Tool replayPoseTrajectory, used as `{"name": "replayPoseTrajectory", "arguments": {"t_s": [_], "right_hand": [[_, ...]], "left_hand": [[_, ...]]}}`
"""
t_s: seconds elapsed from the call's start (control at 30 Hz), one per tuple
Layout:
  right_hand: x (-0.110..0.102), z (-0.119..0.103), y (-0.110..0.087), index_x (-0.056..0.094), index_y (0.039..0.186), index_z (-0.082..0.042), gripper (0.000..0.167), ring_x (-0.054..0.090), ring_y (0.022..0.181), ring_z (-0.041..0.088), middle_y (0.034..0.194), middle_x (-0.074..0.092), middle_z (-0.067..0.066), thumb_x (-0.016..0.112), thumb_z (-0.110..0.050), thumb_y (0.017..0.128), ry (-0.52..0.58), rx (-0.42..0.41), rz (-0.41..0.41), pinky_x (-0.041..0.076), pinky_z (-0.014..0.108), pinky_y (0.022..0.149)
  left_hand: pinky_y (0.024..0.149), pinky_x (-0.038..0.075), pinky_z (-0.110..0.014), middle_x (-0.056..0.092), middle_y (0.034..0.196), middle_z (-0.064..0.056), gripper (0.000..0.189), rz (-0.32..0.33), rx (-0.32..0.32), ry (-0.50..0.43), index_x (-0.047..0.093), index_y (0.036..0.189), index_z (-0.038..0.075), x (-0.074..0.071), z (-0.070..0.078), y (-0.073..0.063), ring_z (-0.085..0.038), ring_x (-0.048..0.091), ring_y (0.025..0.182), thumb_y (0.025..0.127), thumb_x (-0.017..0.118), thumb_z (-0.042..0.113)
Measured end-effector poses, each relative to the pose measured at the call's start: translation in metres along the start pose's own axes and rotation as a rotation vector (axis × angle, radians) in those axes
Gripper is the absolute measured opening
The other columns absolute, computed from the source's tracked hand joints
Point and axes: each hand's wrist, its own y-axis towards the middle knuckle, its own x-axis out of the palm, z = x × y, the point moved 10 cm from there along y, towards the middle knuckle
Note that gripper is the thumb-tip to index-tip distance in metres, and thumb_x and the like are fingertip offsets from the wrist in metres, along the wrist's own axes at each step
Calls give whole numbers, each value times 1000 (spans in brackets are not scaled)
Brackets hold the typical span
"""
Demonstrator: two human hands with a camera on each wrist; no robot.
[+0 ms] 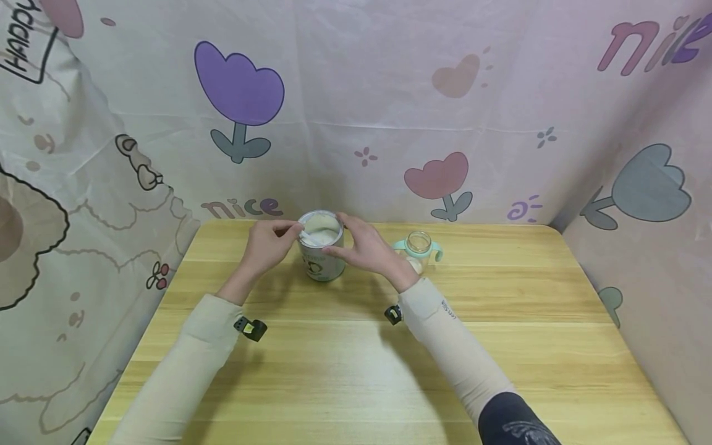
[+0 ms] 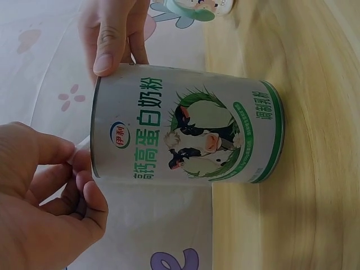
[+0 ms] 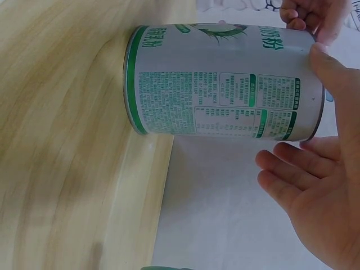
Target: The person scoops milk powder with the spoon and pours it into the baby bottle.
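Note:
A milk powder can stands upright and uncovered near the table's back edge, pale powder visible inside. At its rim my left hand pinches a thin white piece that looks like the handle of a scoop; the rest of it is hidden by the can wall and fingers. My right hand holds the can's top from the right, thumb on the near side and fingers round the far side. In the left wrist view, a cow picture and green lettering face the camera.
Just right of my right hand stands an uncapped clear baby bottle with mint-green handles, partly behind the wrist. A patterned cloth hangs directly behind the wooden table and along both sides.

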Motion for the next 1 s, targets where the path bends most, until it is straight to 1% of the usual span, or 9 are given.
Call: {"name": "replayPoseTrajectory", "arguments": {"t_s": [0.1,0.27,0.47,0.6,0.73,0.83,0.93,1.0], "right_hand": [[0,0,0,37,161,-3,92,47,150,32,162,47,17,76,-52,94,-2,4,-1,41,49,123],[0,0,1,38,161,-2,92,47,150,32,162,47,17,76,-53,94,-7,2,-7,41,49,123],[1,1,1,37,161,-5,91,47,150,31,162,49,15,76,-54,94,-9,13,-15,42,48,122],[2,2,1,37,161,-5,91,48,150,30,161,49,15,76,-53,95,-9,16,-14,42,48,122],[2,2,0,38,161,-5,91,48,150,31,161,49,15,76,-53,94,-4,14,-12,42,48,122],[1,1,0,38,161,-5,91,47,150,31,162,49,15,76,-53,95,-1,16,-12,41,49,123],[1,1,0,38,161,-5,90,47,150,31,162,49,15,75,-53,95,-3,17,-13,41,49,123],[1,0,0,38,161,-5,90,48,150,32,162,48,15,75,-52,95,-8,16,-13,40,49,123]], "left_hand": [[76,52,-22,78,114,-23,31,-2,-14,-4,77,121,-2,0,-1,0,-33,72,99,106,64,23],[77,51,-20,78,112,-23,29,22,-25,-19,77,119,-2,-2,-3,1,-32,72,98,106,64,20],[79,50,-22,79,104,-20,28,72,-62,-33,78,116,0,-5,-8,1,-23,68,94,106,62,21],[78,51,-20,78,104,-21,28,100,-88,-39,78,116,1,-8,-13,1,-16,66,89,106,61,20],[72,54,-13,77,106,-24,27,116,-124,-94,77,117,-2,-9,-19,1,-8,65,82,106,60,16],[70,56,-12,76,105,-27,27,137,-150,-152,77,116,-4,-10,-23,1,-3,65,77,105,61,14],[69,56,-12,77,102,-27,26,160,-161,-186,77,115,-5,-13,-25,2,0,65,73,104,62,13],[69,56,-12,77,101,-27,25,170,-156,-196,77,114,-6,-15,-25,2,0,66,72,103,63,12]]}}
